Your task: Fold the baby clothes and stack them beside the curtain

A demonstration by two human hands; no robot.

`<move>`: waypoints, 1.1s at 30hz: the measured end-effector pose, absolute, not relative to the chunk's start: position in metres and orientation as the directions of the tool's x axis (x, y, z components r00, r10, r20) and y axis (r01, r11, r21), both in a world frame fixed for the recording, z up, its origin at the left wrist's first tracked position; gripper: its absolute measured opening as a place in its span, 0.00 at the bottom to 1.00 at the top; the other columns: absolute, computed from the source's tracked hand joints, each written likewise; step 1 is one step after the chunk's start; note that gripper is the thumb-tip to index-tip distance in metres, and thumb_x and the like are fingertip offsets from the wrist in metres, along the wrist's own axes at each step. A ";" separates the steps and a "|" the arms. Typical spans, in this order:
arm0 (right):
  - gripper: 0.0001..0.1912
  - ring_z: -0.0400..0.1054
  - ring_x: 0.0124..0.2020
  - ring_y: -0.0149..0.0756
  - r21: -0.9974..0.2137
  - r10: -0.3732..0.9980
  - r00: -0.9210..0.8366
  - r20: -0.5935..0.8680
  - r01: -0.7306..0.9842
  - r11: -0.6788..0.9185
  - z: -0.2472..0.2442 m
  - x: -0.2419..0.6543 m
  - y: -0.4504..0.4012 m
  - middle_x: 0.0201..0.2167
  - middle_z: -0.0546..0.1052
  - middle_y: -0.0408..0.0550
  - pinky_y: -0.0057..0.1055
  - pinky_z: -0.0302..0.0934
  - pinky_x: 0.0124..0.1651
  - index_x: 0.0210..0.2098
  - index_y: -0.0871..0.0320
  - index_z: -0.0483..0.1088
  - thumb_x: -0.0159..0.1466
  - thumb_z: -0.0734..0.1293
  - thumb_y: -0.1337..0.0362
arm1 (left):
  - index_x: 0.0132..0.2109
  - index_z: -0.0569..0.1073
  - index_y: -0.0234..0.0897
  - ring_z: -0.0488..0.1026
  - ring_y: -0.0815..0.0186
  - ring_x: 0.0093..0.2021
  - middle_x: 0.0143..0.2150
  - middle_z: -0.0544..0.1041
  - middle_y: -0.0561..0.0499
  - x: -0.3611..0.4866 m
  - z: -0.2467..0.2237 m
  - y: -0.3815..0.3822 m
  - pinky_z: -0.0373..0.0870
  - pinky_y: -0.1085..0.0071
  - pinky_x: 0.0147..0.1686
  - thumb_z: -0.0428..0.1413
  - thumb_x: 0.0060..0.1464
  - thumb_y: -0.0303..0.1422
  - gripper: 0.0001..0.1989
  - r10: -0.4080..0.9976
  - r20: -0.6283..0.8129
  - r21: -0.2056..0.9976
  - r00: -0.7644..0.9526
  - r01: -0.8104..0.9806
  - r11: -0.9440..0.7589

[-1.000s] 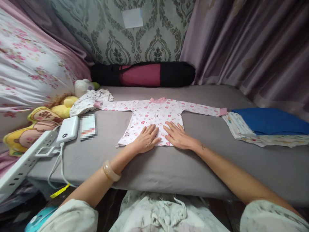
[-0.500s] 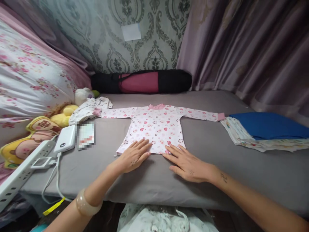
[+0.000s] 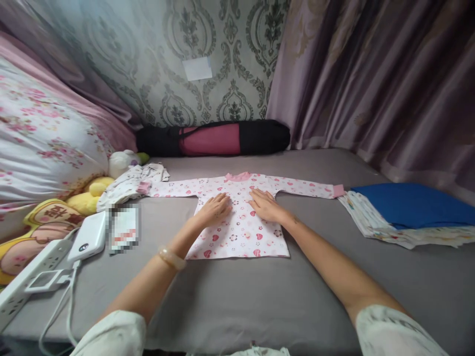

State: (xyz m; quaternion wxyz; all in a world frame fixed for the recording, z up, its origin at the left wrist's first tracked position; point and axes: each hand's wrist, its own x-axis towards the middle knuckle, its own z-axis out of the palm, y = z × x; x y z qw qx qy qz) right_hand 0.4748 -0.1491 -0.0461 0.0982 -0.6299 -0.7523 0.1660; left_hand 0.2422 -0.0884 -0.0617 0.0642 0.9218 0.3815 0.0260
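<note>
A small long-sleeved shirt (image 3: 237, 237), white with pink hearts and a pink collar and cuffs, lies spread flat with both sleeves stretched out sideways. My left hand (image 3: 215, 209) rests on the left part of its chest, fingers extended. On the right part of the chest, my right hand (image 3: 264, 204) lies palm down with its fingers outstretched. Neither hand grips the cloth. The right cuff reaches a stack of folded clothes (image 3: 371, 225) topped by a blue folded cloth (image 3: 411, 203). Beside the left cuff is a crumpled printed garment (image 3: 124, 185).
Grey cloth (image 3: 222, 301) covers the surface. On the left are a power bank (image 3: 89, 235) with cables, a power strip (image 3: 35, 269), a blurred packet (image 3: 123, 228) and plush toys (image 3: 87, 195). A black-and-maroon long bag (image 3: 211, 138) lies along the wall.
Both hands have slid from the shirt's bottom hem up to its chest, staying flat. The view has shifted slightly, so the scene sits lower.
</note>
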 end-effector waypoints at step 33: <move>0.21 0.64 0.57 0.54 -0.208 0.802 0.592 0.075 0.796 -0.568 -0.024 0.628 -0.129 0.53 0.74 0.61 0.54 0.51 0.59 0.53 0.60 0.73 0.66 0.55 0.65 | 0.71 0.49 0.35 0.44 0.51 0.72 0.73 0.47 0.45 0.290 -0.094 -0.005 0.44 0.49 0.67 0.29 0.65 0.45 0.33 0.879 -0.019 0.102 0.476 0.876 -0.472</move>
